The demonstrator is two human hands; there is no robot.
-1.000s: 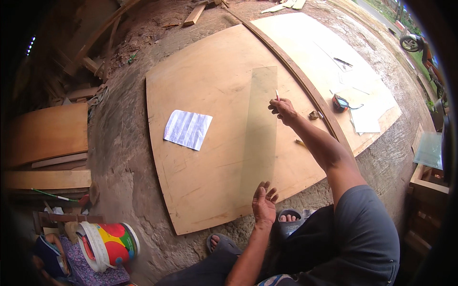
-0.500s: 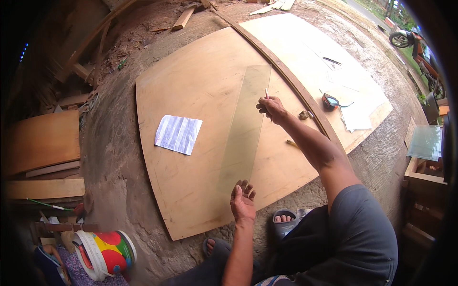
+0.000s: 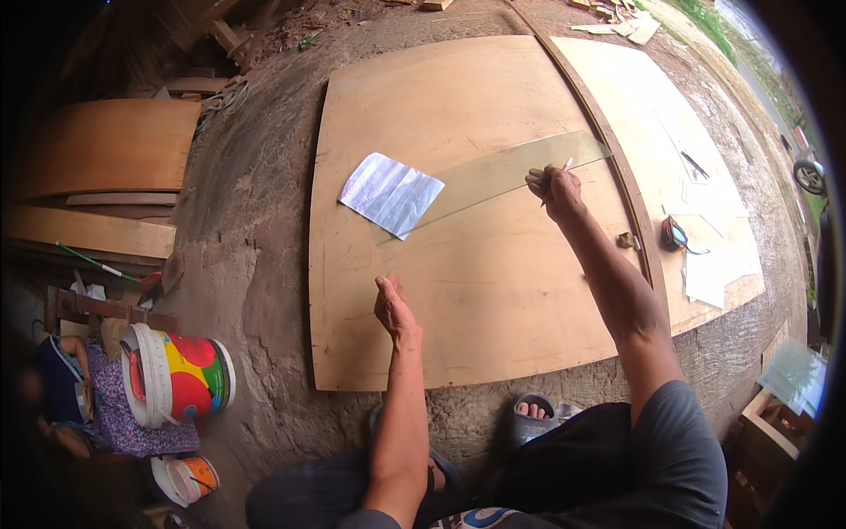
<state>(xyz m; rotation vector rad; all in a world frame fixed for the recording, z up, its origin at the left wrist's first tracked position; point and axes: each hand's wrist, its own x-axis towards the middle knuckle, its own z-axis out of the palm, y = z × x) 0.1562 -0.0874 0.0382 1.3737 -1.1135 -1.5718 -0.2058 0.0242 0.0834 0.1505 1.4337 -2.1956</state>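
A long clear glass strip (image 3: 502, 172) lies aslant on a large plywood sheet (image 3: 493, 300), its far right corner at a dark wooden strip (image 3: 608, 150). My right hand (image 3: 559, 190) is closed round a slim pale pen (image 3: 567, 165), held over the glass near its right part. My left hand (image 3: 395, 309) is over the board, just nearer to me than the glass's left end, fingers extended and nothing in them. A creased, lined paper sheet (image 3: 390, 196) overlaps the glass's left part; I cannot tell which is on top.
Right of the wooden strip, a paler board (image 3: 705, 194) bears a tape measure (image 3: 674, 234), a black pen (image 3: 694, 165) and white paper (image 3: 705, 280). A small brown lump (image 3: 627, 240) sits by the strip. Buckets (image 3: 181, 375) and a person (image 3: 70, 379) are at left.
The glass strip has swung from pointing away from me to lying more crosswise, its near end now at the left by the paper. My left hand has moved left; the view has shifted.
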